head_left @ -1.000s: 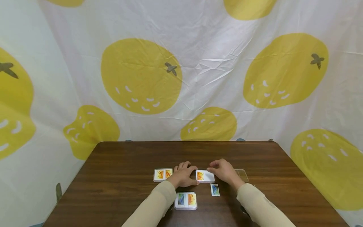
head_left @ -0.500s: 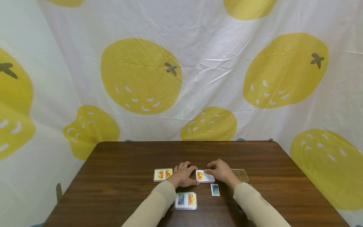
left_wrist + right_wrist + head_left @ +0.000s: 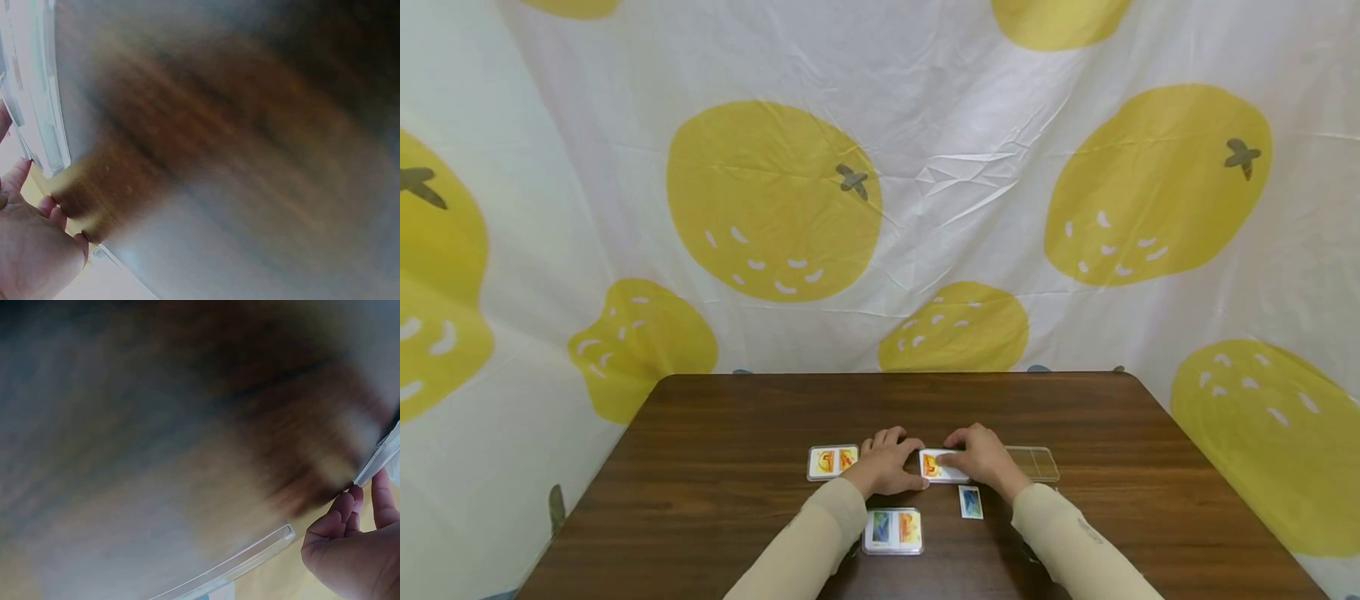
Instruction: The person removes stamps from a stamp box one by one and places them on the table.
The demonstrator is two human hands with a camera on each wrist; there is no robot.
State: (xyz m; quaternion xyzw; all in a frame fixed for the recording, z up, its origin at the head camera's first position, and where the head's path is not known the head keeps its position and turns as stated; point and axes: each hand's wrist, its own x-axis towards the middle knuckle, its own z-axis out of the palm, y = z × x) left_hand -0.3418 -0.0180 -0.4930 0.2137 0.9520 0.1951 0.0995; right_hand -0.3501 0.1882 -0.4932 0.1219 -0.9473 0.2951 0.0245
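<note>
My left hand (image 3: pixel 886 463) grips the left end of a clear plastic case (image 3: pixel 947 477) with a white insert, its thumb at the near edge and forefinger at the far edge. An orange picture fills the insert's left half. Over the right half comes my right hand (image 3: pixel 991 457), its thumb on the insert beside the picture and its forefinger at the far edge. In the right wrist view, the right hand's bent fingers (image 3: pixel 350 509) meet the case's edge. A loose blue-green picture card (image 3: pixel 971 502) lies just in front of the case.
A second case (image 3: pixel 895 548) with a blue-green and an orange picture lies nearer. Another case (image 3: pixel 826 477) with two orange pictures sits left of my left hand. Beyond the right hand lies a transparent divided cover (image 3: pixel 1043 464). All are on a brown wooden table (image 3: pixel 730 517).
My right hand has shifted left, its thumb sliding over the insert toward the orange picture. More of the transparent cover shows behind it. The left hand keeps its place.
</note>
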